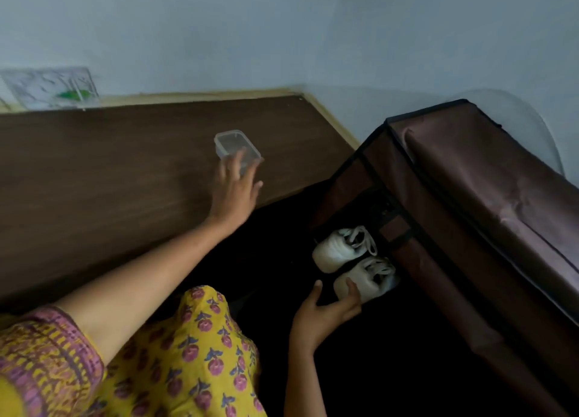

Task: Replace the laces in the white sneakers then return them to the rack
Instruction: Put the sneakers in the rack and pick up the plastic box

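Observation:
Two white sneakers sit side by side on a low shelf of the brown fabric-covered rack (470, 203), toes pointing out: the far sneaker (338, 249) and the near sneaker (365, 280), both with white laces showing. My right hand (326, 316) reaches at the near sneaker's toe, thumb touching it, fingers spread below. My left hand (235, 188) is stretched out over the dark wooden table (109, 172), fingers spread, touching the near side of a small clear plastic container (236, 145).
The rack's top runs off to the right edge. The table's right end stands close to the rack, with a dark floor gap between them. A clear packet with a green patch (53, 87) lies at the table's far left against the wall.

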`<state>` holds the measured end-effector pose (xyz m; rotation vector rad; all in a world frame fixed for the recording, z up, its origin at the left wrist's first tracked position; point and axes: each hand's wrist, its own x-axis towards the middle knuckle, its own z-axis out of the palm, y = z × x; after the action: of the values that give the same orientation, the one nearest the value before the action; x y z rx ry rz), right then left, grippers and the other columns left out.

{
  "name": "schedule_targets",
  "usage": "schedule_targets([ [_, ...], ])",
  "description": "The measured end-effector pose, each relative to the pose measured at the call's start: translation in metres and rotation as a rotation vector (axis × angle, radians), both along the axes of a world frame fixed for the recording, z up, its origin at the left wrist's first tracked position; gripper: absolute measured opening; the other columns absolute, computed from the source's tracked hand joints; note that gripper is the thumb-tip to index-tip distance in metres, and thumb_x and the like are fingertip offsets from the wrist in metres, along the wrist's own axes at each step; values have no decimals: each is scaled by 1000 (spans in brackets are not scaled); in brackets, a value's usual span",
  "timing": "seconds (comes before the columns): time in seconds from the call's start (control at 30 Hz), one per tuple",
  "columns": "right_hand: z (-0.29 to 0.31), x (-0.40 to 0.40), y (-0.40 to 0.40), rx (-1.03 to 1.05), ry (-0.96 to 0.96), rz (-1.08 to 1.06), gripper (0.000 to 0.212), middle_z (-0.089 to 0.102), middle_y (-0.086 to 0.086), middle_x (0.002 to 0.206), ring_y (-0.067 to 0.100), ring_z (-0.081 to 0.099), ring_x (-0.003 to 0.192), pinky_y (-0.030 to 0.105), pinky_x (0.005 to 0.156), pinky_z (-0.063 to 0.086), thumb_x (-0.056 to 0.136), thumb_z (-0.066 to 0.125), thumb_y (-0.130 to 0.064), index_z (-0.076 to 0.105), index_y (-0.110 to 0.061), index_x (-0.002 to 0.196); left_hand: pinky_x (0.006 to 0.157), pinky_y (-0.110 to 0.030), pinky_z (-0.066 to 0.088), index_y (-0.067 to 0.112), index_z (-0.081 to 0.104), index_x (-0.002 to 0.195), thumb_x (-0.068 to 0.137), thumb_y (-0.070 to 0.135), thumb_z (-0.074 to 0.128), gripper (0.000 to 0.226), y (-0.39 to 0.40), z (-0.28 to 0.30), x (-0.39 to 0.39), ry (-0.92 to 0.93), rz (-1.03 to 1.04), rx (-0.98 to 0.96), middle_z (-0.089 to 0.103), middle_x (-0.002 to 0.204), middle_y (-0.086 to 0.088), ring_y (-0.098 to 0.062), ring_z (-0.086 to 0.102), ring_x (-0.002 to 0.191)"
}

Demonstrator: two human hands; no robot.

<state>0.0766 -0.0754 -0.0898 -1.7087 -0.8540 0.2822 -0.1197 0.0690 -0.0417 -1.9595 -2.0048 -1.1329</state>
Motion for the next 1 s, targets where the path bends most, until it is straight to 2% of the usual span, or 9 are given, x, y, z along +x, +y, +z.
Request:
schedule_targets([
  [0.07, 0, -2, -1, -6, -28, 57, 49, 42, 15, 131, 31, 47, 123, 40, 104, 42, 87, 70, -5, 47, -6, 130, 113, -55, 25, 12, 47, 140, 92, 30, 64, 54, 12, -7, -17, -32, 89, -281, 21, 154, -26, -50, 25, 137],
  [0.13, 3, -5, -3, 2, -30, 106, 44, 43, 13, 130, 28, 47, 124, 39, 103, 42, 88, 68, -5, 50, -5, 128, 110, -53, 34, 8, 48, 135, 94, 29, 61, 48, 18, -10, -31, -69, 59, -355, 20, 154, -25, -48, 33, 134],
  [0.27, 6, -8, -3, 52, -25, 242, 38, 46, 5, 122, 24, 56, 117, 31, 100, 44, 89, 65, -2, 53, -10, 124, 87, -43, 48, 0, 60, 107, 94, 14, 60, 20, 17, -7, -37, -247, -46, -217, 47, 137, -17, -39, 57, 112],
  [0.47, 11, -15, -9, 94, -85, 476, 58, 44, 1, 133, 22, 60, 115, 27, 100, 47, 92, 66, -11, 43, -31, 142, 101, -19, 37, 14, 67, 90, 89, 26, 58, 15, -52, -12, -15, -178, -560, -146, 57, 136, -12, -24, 58, 121],
  [0.57, 5, -18, -13, 22, -190, 553, 52, 42, 6, 144, 18, 48, 132, 31, 102, 47, 93, 64, -26, 46, -36, 141, 97, -24, 46, 18, 69, 89, 89, 31, 51, 22, -82, -22, -4, -45, -795, -191, 60, 134, -11, -20, 61, 116],
  [0.7, -6, -13, -29, -17, -212, 373, 6, 44, 6, 146, -5, 36, 136, 24, 99, 48, 91, 67, -10, 68, -10, 97, 101, -9, 38, 17, 74, 101, 89, 20, 68, 13, -90, -21, 18, -92, -924, -294, 57, 137, -3, -11, 58, 118],
  [0.83, -20, 1, -43, -48, -119, 221, 8, 65, 8, 117, 17, 61, 112, 30, 92, 50, 88, 65, 3, 64, -5, 88, 97, -6, 37, 24, 63, 128, 88, 19, 71, 41, -87, -4, 39, -185, -971, -472, 55, 130, 16, 3, 58, 111],
  [0.9, -24, 7, -49, -137, -11, 158, 9, 66, 8, 89, 21, 64, 86, 32, 79, 50, 87, 65, 4, 62, -3, 83, 92, -13, 44, 23, 66, 122, 91, 17, 68, 32, -84, 1, 42, -222, -946, -485, 63, 120, 14, 0, 63, 101],
  [1.0, -33, 15, -50, -376, 204, 49, 15, 63, 8, 81, 20, 60, 80, 16, 69, 39, 85, 60, 12, 63, -3, 83, 90, -23, 46, 21, 73, 107, 92, 12, 66, 19, -83, -1, 38, -243, -912, -486, 70, 109, 10, -2, 62, 100],
])
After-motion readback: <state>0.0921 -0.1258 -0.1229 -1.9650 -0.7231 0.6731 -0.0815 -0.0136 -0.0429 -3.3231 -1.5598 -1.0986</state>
